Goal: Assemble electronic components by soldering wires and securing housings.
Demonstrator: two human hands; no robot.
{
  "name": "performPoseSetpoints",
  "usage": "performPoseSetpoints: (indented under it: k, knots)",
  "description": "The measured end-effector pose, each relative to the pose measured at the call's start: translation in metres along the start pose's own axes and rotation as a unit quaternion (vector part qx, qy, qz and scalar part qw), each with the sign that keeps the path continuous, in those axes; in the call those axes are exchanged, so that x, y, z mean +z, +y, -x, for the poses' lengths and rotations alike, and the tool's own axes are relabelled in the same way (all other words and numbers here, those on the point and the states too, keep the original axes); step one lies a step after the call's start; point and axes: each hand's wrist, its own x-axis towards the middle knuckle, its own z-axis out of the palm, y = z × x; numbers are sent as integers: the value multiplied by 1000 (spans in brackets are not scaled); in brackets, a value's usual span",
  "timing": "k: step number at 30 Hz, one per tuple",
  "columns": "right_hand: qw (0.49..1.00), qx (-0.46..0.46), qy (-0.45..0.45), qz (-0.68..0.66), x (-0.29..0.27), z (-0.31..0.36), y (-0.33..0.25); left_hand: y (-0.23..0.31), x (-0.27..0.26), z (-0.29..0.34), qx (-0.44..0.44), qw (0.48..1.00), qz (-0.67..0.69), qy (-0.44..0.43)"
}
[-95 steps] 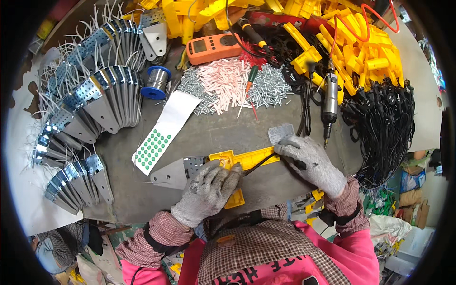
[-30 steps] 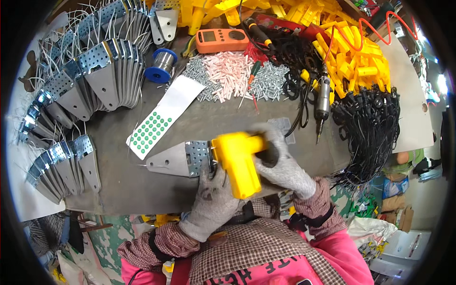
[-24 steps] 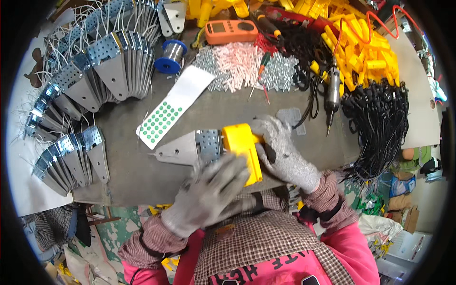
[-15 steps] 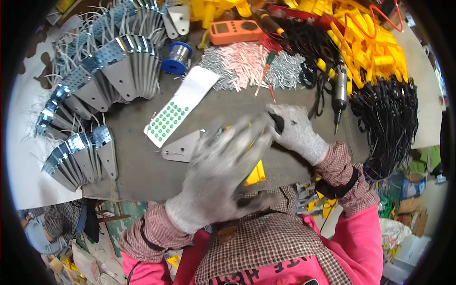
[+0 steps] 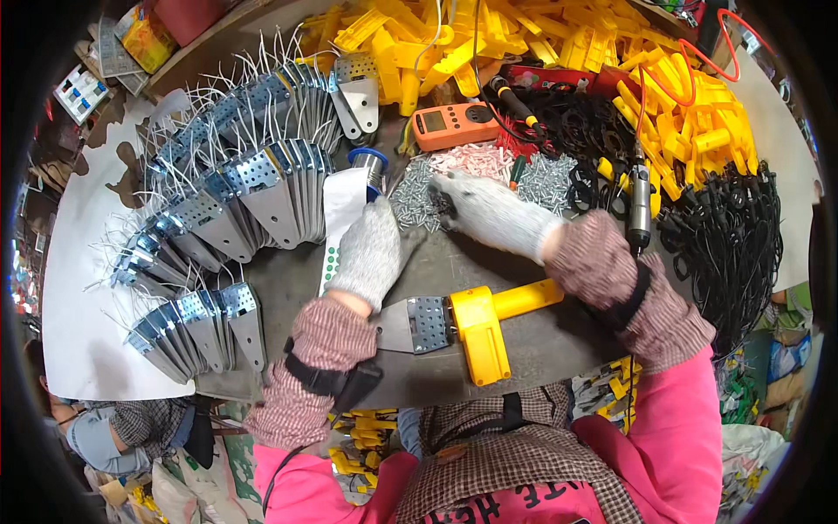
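Observation:
My left hand [image 5: 371, 255], in a pale knitted glove, lies over the right side of a white sticker sheet [image 5: 346, 210] with green round stickers. Its fingertips are partly hidden near a blue solder spool [image 5: 370, 162]. My right hand [image 5: 493, 210], gloved too, reaches into a heap of small silver screws [image 5: 417, 194]. Its fingers are curled together at the heap; what they hold, if anything, is hidden. Below both hands lies a yellow plastic piece [image 5: 480, 327] with a handle, joined to a perforated metal plate [image 5: 428, 325] with a grey flat end.
Rows of grey metal plates [image 5: 262, 196] with white wires stand at left. Behind lie an orange multimeter [image 5: 454, 127], pink sleeves [image 5: 476, 160] and yellow plastic parts [image 5: 690, 118]. A screwdriver [image 5: 518, 171] rests among the screws. At right are a power driver [image 5: 640, 210] and black cables [image 5: 720, 227].
Both hands have moved off the yellow piece, up to the sticker sheet and the screws. The yellow piece with its metal plate now lies uncovered on the table. The view has shifted.

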Motion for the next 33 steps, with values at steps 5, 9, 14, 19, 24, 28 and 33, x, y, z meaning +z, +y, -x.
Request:
performPoseSetpoints:
  k: [5, 9, 14, 19, 24, 28, 33]
  knots:
    - [992, -81, 52, 80, 10, -27, -9, -11, 17, -5, 44, 997, 49, 41]
    - [997, 14, 23, -70, 16, -28, 6, -14, 14, -3, 53, 985, 161, 40]
    - [998, 38, 41, -38, 1, -30, -7, -16, 12, 0, 115, 980, 122, 103]
    - [995, 37, 81, -45, -11, -13, 0, -13, 2, 6, 54, 972, 210, 87]
    - [990, 37, -98, 90, -19, 49, -25, -1, -35, 50, -13, 944, 329, -26]
    - [995, -60, -43, 67, 0, 69, -10, 35, -37, 102, 166, 920, 351, -51]
    - [982, -142, -93, 80, -7, 46, -12, 48, -25, 142, 257, 910, 304, -115]
